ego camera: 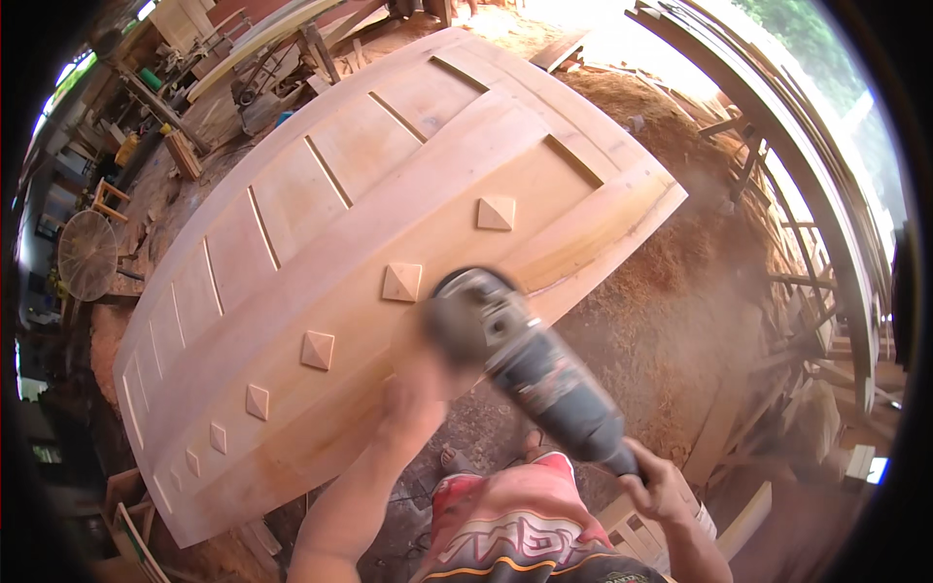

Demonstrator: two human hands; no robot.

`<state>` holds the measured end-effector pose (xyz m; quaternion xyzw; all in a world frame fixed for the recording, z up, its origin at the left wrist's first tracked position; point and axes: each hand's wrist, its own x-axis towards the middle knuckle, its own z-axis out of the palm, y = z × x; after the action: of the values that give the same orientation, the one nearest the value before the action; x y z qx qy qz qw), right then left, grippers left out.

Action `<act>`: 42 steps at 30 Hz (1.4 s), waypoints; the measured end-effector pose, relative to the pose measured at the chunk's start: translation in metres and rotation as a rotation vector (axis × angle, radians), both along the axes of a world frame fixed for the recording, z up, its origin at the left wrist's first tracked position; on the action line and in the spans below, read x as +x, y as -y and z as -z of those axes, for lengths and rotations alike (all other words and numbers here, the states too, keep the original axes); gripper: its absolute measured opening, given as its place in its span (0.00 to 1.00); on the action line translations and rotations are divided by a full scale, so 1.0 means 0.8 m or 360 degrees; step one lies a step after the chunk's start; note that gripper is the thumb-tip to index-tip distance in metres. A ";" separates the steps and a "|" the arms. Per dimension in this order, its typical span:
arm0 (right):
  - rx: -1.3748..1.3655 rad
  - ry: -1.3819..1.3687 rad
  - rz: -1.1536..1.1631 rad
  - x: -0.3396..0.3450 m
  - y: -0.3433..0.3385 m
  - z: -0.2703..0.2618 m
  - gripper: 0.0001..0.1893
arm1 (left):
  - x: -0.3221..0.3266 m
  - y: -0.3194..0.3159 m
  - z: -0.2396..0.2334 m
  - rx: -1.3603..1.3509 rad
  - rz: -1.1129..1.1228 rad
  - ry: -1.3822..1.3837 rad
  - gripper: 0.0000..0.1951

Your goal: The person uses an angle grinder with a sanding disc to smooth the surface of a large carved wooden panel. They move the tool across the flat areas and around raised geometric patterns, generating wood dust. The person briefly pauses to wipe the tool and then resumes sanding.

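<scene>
A large wooden door panel (328,240) lies before me, with slots along one side and a row of raised pyramid-shaped wooden blocks (402,282). An angle grinder (561,393) rests over its near edge, the round head close to one of the blocks. My right hand (651,477) grips the rear end of the tool's body. At the front of the tool, my left hand (417,386) is blurred and closed about what looks like its side handle or head; the exact hold is hard to see. The disc is mostly hidden under the head.
Sawdust (656,270) covers the ground right of the panel, with dust in the air. Long timber boards (802,124) and scrap wood stand at the right. A round fan (87,255) is at the left. My feet are below the near edge.
</scene>
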<state>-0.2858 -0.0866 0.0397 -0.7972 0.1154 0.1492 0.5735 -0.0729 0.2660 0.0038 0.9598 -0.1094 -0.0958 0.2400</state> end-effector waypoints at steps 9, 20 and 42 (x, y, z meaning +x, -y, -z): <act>-0.0017 0.0124 -0.0777 0.017 -0.122 -0.007 0.29 | -0.176 -0.207 -0.022 0.0220 -0.0450 -0.0138 0.16; -0.0099 -0.0118 -0.0095 -0.006 0.049 -0.011 0.29 | 0.012 0.044 -0.027 0.0372 0.0100 -0.0299 0.17; -0.0146 0.0152 0.0746 0.130 0.321 0.001 0.35 | 0.327 0.519 -0.012 0.0406 0.1020 0.0270 0.14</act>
<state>-0.1821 -0.3438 0.0391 -0.7800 0.2766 -0.0312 0.5604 0.1887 -0.1491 0.0130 0.9035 -0.4117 -0.0991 0.0661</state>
